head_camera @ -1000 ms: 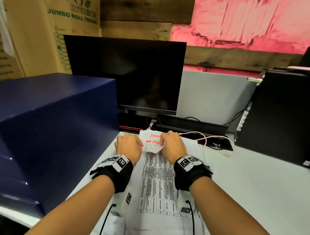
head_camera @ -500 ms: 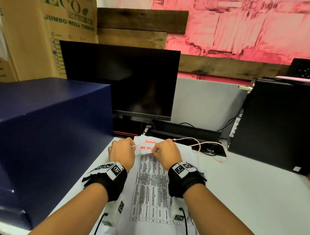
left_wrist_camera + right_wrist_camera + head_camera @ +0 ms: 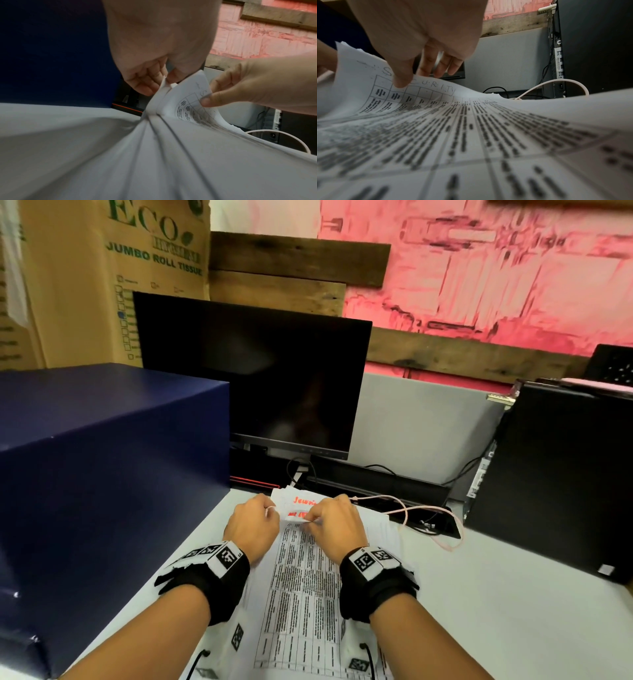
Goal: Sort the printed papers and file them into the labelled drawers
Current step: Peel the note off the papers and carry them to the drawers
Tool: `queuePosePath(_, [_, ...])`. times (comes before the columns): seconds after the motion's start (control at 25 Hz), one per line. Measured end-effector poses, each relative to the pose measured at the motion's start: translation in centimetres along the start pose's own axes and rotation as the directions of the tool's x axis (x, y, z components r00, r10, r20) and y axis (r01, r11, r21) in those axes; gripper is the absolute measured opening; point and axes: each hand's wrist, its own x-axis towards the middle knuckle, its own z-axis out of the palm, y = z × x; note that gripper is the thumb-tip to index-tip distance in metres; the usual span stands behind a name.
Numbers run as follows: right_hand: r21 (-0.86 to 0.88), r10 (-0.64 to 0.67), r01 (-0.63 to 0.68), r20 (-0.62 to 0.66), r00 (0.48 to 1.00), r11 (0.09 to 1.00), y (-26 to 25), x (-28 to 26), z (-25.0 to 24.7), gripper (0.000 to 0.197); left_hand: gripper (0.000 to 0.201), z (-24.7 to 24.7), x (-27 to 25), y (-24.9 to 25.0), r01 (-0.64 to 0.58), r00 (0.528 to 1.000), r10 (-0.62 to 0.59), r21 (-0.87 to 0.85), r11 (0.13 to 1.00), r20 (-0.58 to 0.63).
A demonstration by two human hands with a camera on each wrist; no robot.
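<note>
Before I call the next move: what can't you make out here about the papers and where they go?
- Labelled drawers: none visible in any view; the blue box shows only plain faces.
- Red writing on the lifted sheet: head view, partly covered by the left hand and right hand.
- Table text on the top sheet: blurred, unreadable.

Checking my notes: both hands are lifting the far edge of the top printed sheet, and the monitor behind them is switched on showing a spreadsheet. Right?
Not quite. The head view shows the black monitor dark, with no spreadsheet. Both the left hand and the right hand do pinch the white printed table sheet at its far edge.

Matt white paper sheets; rough wooden planks; glossy black monitor.
</note>
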Motion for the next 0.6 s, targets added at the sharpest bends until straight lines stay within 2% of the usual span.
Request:
queuePosePath(0.16, [0.002,-0.008,0.008,-0.011,1.000,1.000,0.10,0.07,-0.07,0.015,0.023,-0.16,-0.19,0.20,0.028,0.999,-0.021,-0.184,0.983,0.038])
queuePosePath(0.28, [0.067,0.054,-0.056,0.025,0.998,0.996,0.12,0.04,-0.24,0.024,0.021,0.24,0.08,-0.02,0.074,0.997,-0.067,-0.264,0.962,0.038])
queuePosePath(0.36, [0.063,0.086,-0.088,0.025,0.996,0.994,0.07,0.05,-0.25,0.027,0.013,0.57,0.33,-0.20,0.077,0.996,-0.071,-0.144,0.987,0.045])
queuePosePath(0.48, [0.117,0.098,-0.100,0.028,0.995,0.988,-0.07,-0.03,-0.12,0.031,0.033,0.75,0.63,-0.59,0.039,0.995,-0.045,0.068,0.997,0.085])
queuePosePath(0.52, [0.137,0.091,-0.094,0.032,0.995,0.986,-0.14,-0.11,-0.10,0.030,0.035,0.63,0.66,-0.63,0.025,0.996,-0.033,0.096,0.995,0.083])
queuePosePath(0.6, [0.162,0.077,-0.083,0.047,0.996,0.983,-0.26,-0.21,-0.21,0.033,0.024,0.21,0.61,-0.52,-0.015,1.000,0.013,0.101,0.995,0.025])
